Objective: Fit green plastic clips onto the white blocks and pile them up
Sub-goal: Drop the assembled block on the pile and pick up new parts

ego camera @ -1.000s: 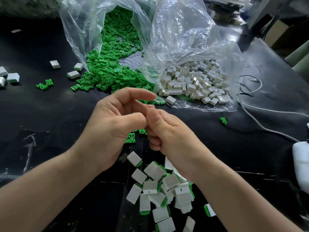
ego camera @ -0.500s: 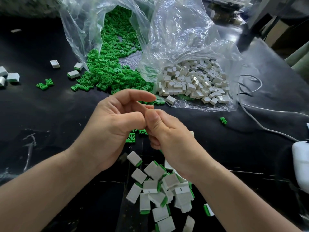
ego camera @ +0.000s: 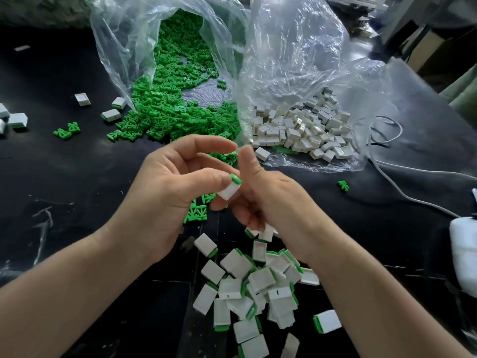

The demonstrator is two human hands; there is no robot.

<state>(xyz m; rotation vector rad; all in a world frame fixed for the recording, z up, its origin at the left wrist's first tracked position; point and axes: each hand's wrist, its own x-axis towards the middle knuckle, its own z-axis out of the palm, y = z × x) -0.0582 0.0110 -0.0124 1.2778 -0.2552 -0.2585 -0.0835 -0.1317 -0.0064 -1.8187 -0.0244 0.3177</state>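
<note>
The left hand [ego camera: 165,192] pinches one white block [ego camera: 228,191] under its thumb, up in the air over the bench [ego camera: 64,177]. A green clip [ego camera: 236,179] sits in the far end of the block, so this one looks done, or nearly done. I think it is held up near the middle so both hands can reach it and the person can see if the clip is in all the way. The right hand [ego camera: 273,202] is just beside it, thumb up and fingers curled under. I cannot tell if those fingers hold anything or touch the block.

Right below the hands lies the pile [ego camera: 260,282] of done blocks. It is a loose heap, not a neat stack. It is probably there so a done block has only a short way to drop.

Two clear bags lie open at the back of the bench. The left bag [ego camera: 124,47] spills loose clips [ego camera: 175,112] toward the person. The right bag [ego camera: 296,60] holds bare blocks [ego camera: 296,130]. Their mouths face the hands, likely so new parts are easy to grab. A few spare clips [ego camera: 197,214] lie just under the left hand too.

The block is small, white and box-shaped, with flat sides. The clip shows only as a thin green edge at one end. The rest of it seems to be tucked inside.
</note>
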